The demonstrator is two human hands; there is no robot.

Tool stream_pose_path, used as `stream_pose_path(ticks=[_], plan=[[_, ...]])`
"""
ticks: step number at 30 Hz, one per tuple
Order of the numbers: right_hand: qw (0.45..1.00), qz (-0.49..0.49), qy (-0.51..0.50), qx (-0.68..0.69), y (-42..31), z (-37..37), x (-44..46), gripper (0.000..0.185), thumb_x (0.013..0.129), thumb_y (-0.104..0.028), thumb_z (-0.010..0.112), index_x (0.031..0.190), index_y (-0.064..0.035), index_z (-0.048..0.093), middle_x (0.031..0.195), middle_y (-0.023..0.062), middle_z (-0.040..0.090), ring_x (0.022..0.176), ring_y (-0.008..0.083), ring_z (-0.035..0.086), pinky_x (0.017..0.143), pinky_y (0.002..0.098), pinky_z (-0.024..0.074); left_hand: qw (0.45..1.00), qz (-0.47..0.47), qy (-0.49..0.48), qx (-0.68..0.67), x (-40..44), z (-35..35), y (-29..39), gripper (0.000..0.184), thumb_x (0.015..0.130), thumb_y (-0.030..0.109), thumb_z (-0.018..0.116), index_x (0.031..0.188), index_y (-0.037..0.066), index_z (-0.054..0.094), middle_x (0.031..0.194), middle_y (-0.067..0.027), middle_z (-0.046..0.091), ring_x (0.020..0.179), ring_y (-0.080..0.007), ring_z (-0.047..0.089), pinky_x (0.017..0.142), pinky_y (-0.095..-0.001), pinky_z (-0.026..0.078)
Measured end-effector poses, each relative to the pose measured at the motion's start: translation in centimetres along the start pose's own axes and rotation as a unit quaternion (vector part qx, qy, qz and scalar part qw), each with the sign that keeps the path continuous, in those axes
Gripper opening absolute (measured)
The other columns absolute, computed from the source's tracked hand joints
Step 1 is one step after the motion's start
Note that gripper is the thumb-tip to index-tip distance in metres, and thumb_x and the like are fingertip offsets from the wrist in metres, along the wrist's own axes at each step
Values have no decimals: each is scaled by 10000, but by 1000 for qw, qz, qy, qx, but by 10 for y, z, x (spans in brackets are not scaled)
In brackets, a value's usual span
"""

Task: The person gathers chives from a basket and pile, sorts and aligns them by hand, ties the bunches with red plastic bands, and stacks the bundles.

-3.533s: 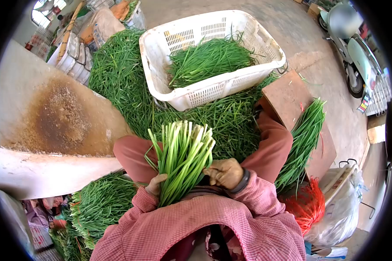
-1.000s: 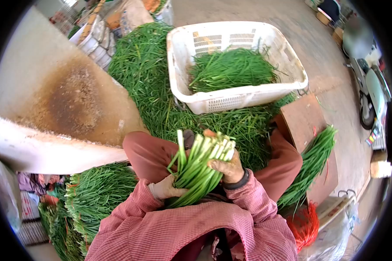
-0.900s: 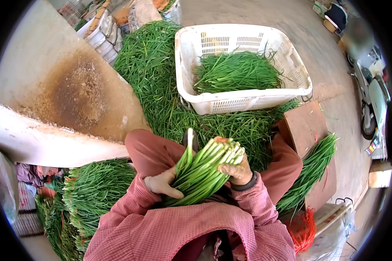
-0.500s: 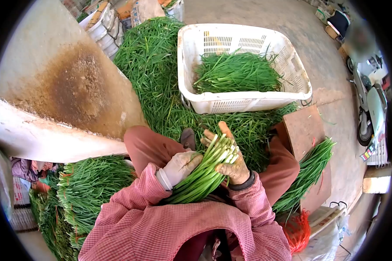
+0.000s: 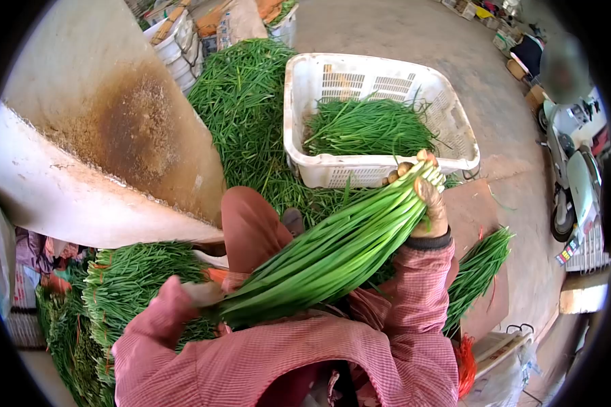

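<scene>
A long bunch of garlic chives stretches diagonally across my lap, pale cut stem ends at the upper right and leaf tips at the lower left. My right hand is closed round the stem ends, thumb across the front and fingertips showing behind. At the leafy end is my left hand, smeared by motion, with its fingers hidden at the leaves; whether it grips them I cannot see. Beyond the bunch stands a white plastic crate with loose chives lying inside.
Loose chives are heaped on the floor beside the crate. Tied bundles are stacked at my left. Another bunch lies on a brown board at my right, near red ties. A stained pale panel rises at left; a scooter stands right.
My right hand has lifted the stem ends up and to the right, towards the crate. My left hand has moved from the stems down and left to the leaf tips, and the bunch is stretched out.
</scene>
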State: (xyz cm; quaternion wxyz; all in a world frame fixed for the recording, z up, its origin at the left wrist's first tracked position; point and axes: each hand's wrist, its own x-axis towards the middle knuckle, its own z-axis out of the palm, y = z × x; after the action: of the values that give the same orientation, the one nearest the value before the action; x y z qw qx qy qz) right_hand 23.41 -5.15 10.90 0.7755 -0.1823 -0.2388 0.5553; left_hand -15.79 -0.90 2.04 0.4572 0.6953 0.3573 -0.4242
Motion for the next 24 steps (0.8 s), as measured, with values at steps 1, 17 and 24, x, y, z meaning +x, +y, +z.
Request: stream_pose_path(ticks=[1,17,24], plan=[[1000,3,17,13,-2,7,-1,467,644,-32,698,1039,-119,465,843,116,587,758,267,594,655,378,525,997,-38,42,47,-32,-12,1,435,849,351,389,1192,86,430,1192,-98,477,1115,-221,432,959,-309,288],[677,-287,-143,-662,43,46,-28,784,736,-546,533,1292,-43,303,1256,220,354,1175,346,343,976,414,258,710,541,-65,-446,3,-94,191,1103,544,422,772,1334,16,118,1259,-95,350,1121,-183,395,946,-310,321],[569,-190,-244,-762,43,55,-21,516,832,-404,435,1214,-57,412,1193,175,440,1086,335,430,934,439,281,770,558,26,-307,-3,-101,179,609,608,132,727,1132,10,441,1018,-72,534,948,-171,518,812,-286,429]])
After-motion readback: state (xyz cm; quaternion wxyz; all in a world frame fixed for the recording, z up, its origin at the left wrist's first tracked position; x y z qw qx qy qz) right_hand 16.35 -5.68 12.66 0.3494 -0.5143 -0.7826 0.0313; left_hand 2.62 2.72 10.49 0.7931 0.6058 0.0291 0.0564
